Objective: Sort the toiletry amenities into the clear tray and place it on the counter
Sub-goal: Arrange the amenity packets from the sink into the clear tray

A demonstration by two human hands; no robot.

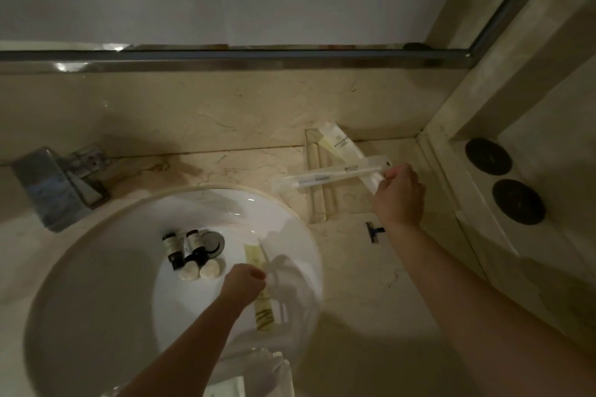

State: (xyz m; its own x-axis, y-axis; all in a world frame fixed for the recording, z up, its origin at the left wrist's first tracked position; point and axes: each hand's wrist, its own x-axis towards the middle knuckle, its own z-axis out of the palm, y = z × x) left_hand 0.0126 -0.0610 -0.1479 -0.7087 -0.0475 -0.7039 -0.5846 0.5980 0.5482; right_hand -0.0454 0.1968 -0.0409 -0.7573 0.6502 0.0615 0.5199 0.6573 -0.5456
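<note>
The clear tray (317,182) sits on the marble counter (364,274) just right of the sink (106,267), one wrapped packet (338,143) lying in it. My right hand (400,196) pinches a wrapped toothbrush (329,176) over the tray. My left hand (243,282) is closed on a yellowish packet (263,313) in the sink, near two small bottles (183,248) and two soaps (201,271).

Packet lettering (341,141) illegible; bottom-edge packaging (254,377) cut off.
</note>
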